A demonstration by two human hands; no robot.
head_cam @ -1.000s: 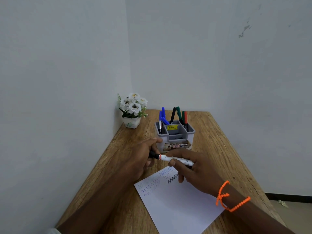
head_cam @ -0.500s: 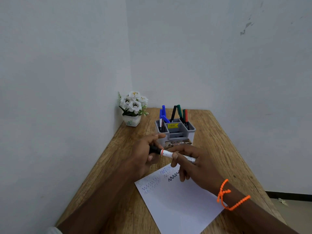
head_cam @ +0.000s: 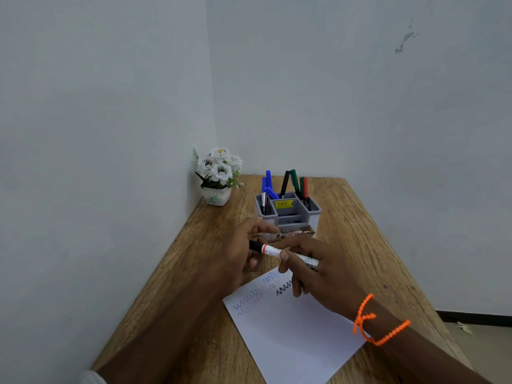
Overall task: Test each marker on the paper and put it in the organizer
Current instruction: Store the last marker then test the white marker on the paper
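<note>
White barrel marker with orange band [head_cam: 288,252]: held level just before the grey plastic organizer [head_cam: 288,214], right hand [head_cam: 321,270] fingers gripping barrel, left hand [head_cam: 243,250] fingers pinching black cap end, above white paper sheet [head_cam: 293,328].

The organizer [head_cam: 288,214] is set behind the paper [head_cam: 291,328] on the table [head_cam: 360,231] — the flower pot [head_cam: 216,195] to its left.

wooden table [head_cam: 357,225], paper [head_cam: 291,328], organizer [head_cam: 288,217], flowerpot [head_cam: 216,195]

Orange beaded bracelet [head_cam: 381,322], pale sleeve cuff [head_cam: 90,377]
</note>
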